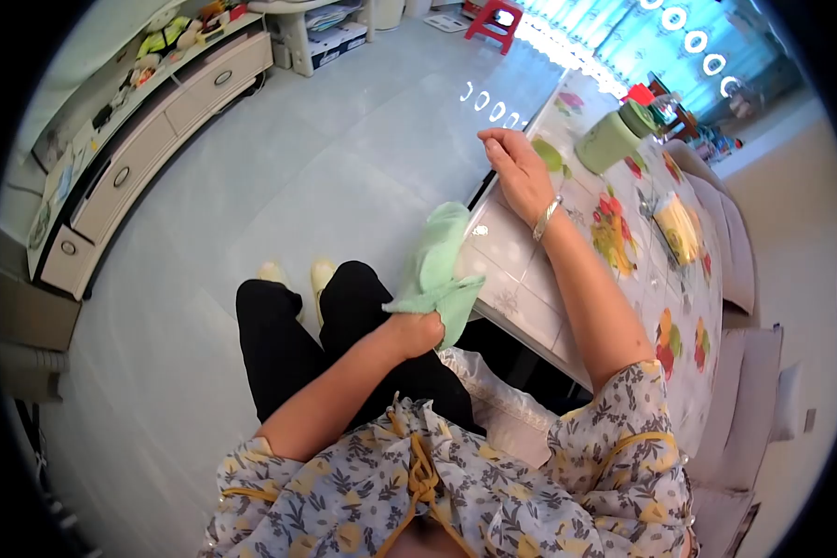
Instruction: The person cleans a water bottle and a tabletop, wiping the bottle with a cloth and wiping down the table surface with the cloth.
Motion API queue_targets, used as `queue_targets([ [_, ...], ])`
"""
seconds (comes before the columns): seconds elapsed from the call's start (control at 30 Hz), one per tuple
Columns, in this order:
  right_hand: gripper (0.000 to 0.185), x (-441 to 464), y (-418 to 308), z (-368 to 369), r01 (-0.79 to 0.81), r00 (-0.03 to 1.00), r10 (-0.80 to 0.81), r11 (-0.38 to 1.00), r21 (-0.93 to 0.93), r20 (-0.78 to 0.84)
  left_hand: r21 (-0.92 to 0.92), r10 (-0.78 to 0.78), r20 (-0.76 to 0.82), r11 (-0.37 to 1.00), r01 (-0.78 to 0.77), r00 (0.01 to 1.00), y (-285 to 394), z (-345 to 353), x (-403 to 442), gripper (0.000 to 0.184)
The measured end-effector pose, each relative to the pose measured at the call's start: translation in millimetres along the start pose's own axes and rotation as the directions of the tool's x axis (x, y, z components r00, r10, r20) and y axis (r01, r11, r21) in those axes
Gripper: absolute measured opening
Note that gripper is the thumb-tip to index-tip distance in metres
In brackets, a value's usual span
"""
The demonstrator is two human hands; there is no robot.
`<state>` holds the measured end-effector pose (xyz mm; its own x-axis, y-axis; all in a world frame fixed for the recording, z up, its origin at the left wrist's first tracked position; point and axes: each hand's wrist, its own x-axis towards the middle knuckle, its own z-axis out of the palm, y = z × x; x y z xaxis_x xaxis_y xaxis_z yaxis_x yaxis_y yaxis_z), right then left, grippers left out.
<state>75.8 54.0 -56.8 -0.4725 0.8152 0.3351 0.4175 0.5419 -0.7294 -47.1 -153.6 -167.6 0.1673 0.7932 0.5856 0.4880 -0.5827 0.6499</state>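
Note:
My left hand (415, 335) is closed around a light green cloth (441, 256), gripping its lower part. The cloth is bunched and stands up out of my fist beside the near left edge of the table (521, 302). My right hand (523, 183), with a bracelet (546, 219) at the wrist, is over the table's left edge. Its thumb and forefinger point left with a gap between them, and nothing shows in its grasp; the other fingers are partly hidden. Nearest to it on the right is a green lidded bottle (614, 138).
A yellow-and-white packet (676, 230) lies on the fruit-patterned tabletop. A sofa (730, 400) runs along the table's right. A long drawer cabinet (149, 158) with toys on top stands left, and a red stool (495, 25) is at the back.

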Motion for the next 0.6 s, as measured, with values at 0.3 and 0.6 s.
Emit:
queue_targets([
  [0.3,0.019,-194,-120,8,0.119,0.992,-0.11,0.982,0.146,-0.068,-0.625,-0.19,-0.035,0.771,0.127,0.981,34,21,-18,0.037],
  [0.6,0.037,-260,-64,63,-0.398,0.823,0.432,-0.027,0.917,0.369,-0.45,-0.339,0.091,0.825,0.342,0.936,72,19,-27,0.034],
])
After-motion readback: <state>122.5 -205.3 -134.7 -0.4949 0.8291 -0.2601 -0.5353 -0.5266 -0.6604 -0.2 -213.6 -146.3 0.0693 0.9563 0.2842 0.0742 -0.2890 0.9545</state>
